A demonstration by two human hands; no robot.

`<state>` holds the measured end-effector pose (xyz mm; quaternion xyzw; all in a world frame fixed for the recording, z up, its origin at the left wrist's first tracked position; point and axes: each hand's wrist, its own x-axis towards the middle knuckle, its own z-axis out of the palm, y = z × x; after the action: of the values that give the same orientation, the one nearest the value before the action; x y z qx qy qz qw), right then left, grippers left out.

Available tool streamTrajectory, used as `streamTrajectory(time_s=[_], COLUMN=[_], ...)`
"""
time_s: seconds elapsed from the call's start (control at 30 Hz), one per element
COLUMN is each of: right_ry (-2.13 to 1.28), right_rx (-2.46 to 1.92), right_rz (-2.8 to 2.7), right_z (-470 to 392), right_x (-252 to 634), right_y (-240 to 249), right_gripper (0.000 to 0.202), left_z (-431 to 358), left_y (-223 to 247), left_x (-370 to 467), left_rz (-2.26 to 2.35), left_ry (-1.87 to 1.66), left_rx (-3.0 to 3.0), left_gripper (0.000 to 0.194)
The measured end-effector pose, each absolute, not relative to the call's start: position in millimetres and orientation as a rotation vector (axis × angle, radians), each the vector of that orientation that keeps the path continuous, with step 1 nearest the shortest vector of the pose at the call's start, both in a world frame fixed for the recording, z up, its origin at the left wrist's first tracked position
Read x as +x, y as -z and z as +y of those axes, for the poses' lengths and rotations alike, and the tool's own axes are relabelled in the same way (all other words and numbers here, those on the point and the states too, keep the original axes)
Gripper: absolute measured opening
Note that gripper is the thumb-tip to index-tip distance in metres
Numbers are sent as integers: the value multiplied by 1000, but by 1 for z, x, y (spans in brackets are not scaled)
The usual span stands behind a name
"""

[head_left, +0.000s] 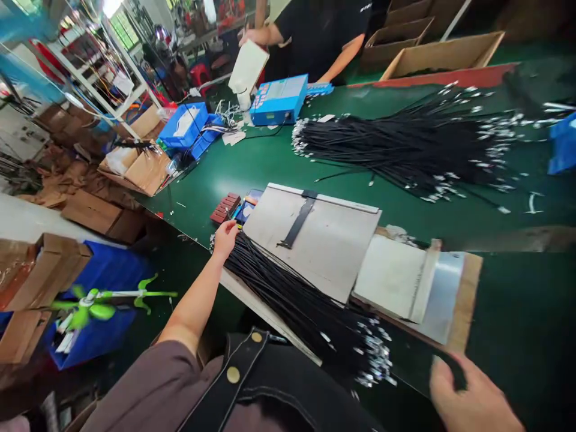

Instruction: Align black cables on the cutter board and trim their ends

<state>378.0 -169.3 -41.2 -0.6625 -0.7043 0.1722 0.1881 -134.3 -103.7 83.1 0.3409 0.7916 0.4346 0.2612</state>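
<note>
My left hand (225, 240) is closed in a pinch at the far left end of a bundle of black cables (288, 294); what lies between the fingertips is too small to make out. Those cables stretch along the near edge of a grey board (310, 240), their silvery ends fanned out at the right. A short black strap (299, 221) lies across the board. At the lower right, my right hand (472, 396) is curled and blurred, its thumb apart from the index finger. Something dark and curved shows between them, and I cannot tell whether it is held.
A larger pile of black cables (396, 141) lies on the green table (261, 162). Behind it stand a blue device (279, 99) and a cardboard box (443, 57). Across the table a co-worker's hand (261, 36) is near a whitish block. A green fan-like object (92, 306) is at left.
</note>
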Motion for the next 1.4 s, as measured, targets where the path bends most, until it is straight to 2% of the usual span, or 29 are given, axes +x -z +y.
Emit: streamTrajectory(time_s=[0.1, 0.17, 0.3, 0.37, 0.57, 0.67, 0.8, 0.9, 1.0, 1.23, 1.4], right_ry=[-576, -610, -588, -613, -822, -1055, -1331, -1454, -1592, -1689, -1693], right_rx=[-1616, -1498, -1625, -1737, -1953, -2034, -2066, -2074, -2021, -1848, -1737], right_rz=[-2028, -2177, -2456, -2544, -2602, -2580, -2705, -2695, -2653, -2658, -2703], right_z=[-166, -151, -126, -125, -124, -105, -77, -67, -65, -58, -43], right_x=[285, 230, 171, 164, 164, 162, 151, 140, 137, 143, 142], right_y=[16, 7, 0, -2, -14, -29, -49, -56, -59, -62, -72], right_gripper=[56, 53, 55, 60, 82, 75, 62, 62, 66, 57, 55], left_z=[-74, -60, -65, -85, -127, -108, -71, -53, -43, -30, -24], left_y=[-61, -49, -42, -44, -53, -61, -63, -56, -52, -62, -71], left_x=[-152, -159, -182, -197, -201, -167, -100, -57, -36, -29, -20], left_rz=[1966, 1800, 1530, 1536, 1825, 1779, 1162, 908, 882, 887, 911], left_ry=[-949, -651, 157, 305, 289, 269, 272, 462, 623, 773, 808], left_rx=[1157, 1449, 2157, 2265, 2254, 2269, 2284, 2154, 2043, 2028, 2023], left_gripper=[30, 37, 52, 59, 66, 64, 68, 80, 86, 64, 80])
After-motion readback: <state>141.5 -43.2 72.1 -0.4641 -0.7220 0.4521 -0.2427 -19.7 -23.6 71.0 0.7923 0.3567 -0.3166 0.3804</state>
